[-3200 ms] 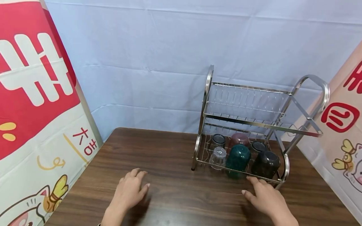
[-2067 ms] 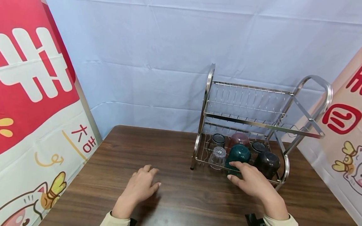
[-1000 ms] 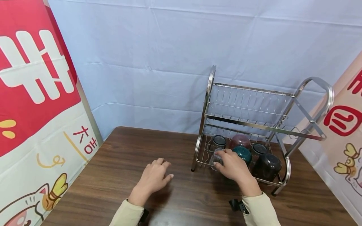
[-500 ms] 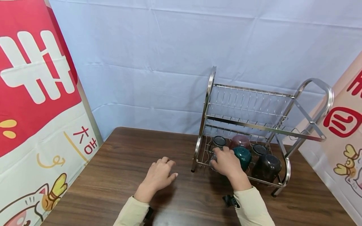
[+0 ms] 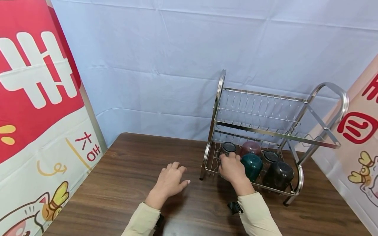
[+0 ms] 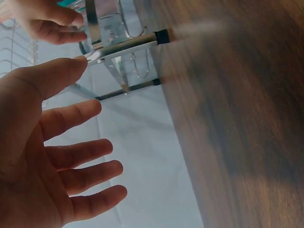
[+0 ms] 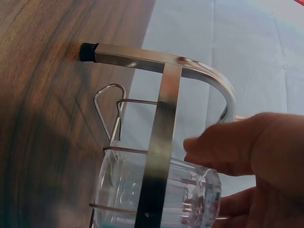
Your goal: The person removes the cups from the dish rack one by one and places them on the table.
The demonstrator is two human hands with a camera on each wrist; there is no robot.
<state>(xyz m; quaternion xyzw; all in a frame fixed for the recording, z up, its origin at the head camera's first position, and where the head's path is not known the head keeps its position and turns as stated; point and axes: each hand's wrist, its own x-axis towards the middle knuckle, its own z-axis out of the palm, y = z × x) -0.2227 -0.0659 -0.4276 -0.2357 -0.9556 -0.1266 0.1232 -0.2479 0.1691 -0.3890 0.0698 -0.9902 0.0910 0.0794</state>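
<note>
Clear glass (image 7: 190,194): stands mouth down on the lower tier of the metal rack (image 5: 267,131), at the front corner nearest the left hand (image 5: 169,182). The right hand (image 5: 232,167) is over it, fingers bent about the base, thumb standing off to the side; from where I stand I cannot tell whether the grip has closed. The left hand is spread, fingers apart and relaxed, holding nothing, above the table (image 5: 133,147).

Step in hand, in my judgement: securing the clear glass. Best practice would be thumb and fingers opposed low enough on the smooth wall, then a straight lift that clears the front rail and the teal cup (image 5: 252,167) just beside it. The left hand could steady the rack.

Neighbours: 1 small dark glass (image 5: 228,147) behind, 1 pink cup (image 5: 250,148), 1 further dark glass (image 5: 271,156) and 1 large dark cup (image 5: 279,175).

Markings: no brand or label legible on any vessel. The left banner (image 5: 38,141) bears 2 small red characters (image 5: 93,153) reading 大吉; its large white lettering is cropped. The right banner (image 5: 333,157) carries a red seal (image 5: 358,127), unread.
</note>
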